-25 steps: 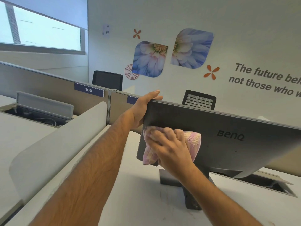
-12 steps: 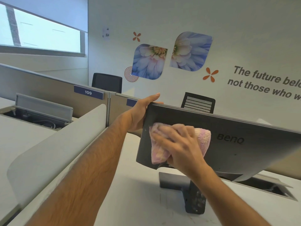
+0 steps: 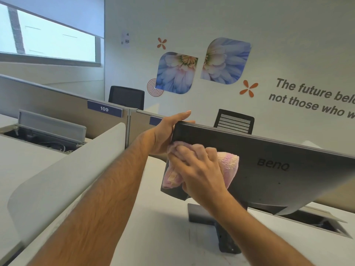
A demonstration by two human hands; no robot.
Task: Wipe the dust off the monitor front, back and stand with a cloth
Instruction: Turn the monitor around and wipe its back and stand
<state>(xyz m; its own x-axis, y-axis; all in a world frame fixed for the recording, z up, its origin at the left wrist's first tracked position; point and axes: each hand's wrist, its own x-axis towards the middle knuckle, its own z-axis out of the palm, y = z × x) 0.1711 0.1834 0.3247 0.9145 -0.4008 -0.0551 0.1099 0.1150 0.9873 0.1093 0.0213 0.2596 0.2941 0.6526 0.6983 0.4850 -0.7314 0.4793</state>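
Note:
A dark grey monitor (image 3: 278,181) stands on the white desk with its back panel, marked BenQ, facing me. My left hand (image 3: 167,131) grips its upper left corner, thumb over the top edge. My right hand (image 3: 197,173) presses a pink and yellow cloth (image 3: 229,162) flat against the left part of the back panel. Below the panel, the dark stand (image 3: 199,214) shows partly behind my right forearm. The screen side is hidden.
A curved white divider (image 3: 63,169) runs along the left. Grey partitions (image 3: 57,106) stand behind the desk, with two black chairs (image 3: 234,121) beyond them. An open cable tray (image 3: 326,221) sits in the desk under the monitor's right side.
My right hand with the cloth slid right across the back panel, then came back left and slightly up. My left hand kept its hold on the corner.

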